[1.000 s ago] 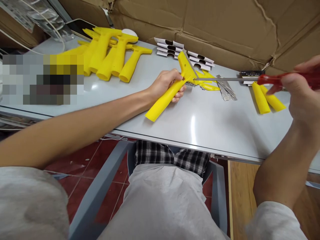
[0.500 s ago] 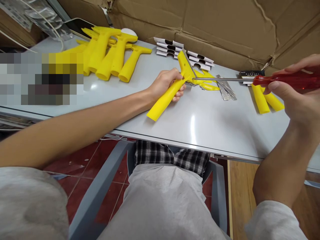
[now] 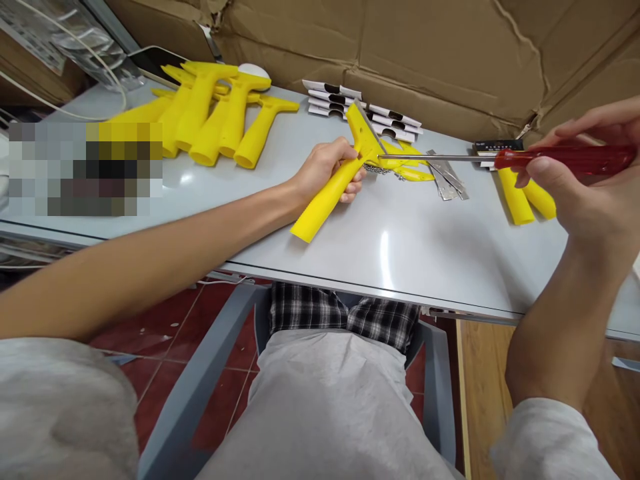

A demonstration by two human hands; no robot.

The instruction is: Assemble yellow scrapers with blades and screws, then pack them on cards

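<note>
My left hand (image 3: 327, 167) is wrapped round a yellow scraper (image 3: 327, 200) near the top of its handle. The scraper is tilted, its head up with a metal blade edge showing, its open handle end toward me. In my right hand (image 3: 595, 187) is a screwdriver with a red see-through handle (image 3: 565, 160). Its long shaft (image 3: 440, 158) runs level to the left, and the tip meets the scraper's head; the screw itself is too small to make out. Behind the scraper lie small screws (image 3: 379, 169), yellow flat pieces (image 3: 415, 173) and several thin metal blades (image 3: 447, 177).
Several yellow scraper handles (image 3: 203, 110) are heaped at the left on the white table (image 3: 350, 260). White blade boxes (image 3: 395, 123) are stacked at the back against cardboard (image 3: 425, 60). At the right, two yellow handles (image 3: 517, 200) lie by a black box (image 3: 497, 147).
The screwdriver's handle has turned slightly in my right hand, and its fingers have opened a little around it. The tip stays at the scraper's head. The view has shifted slightly.
</note>
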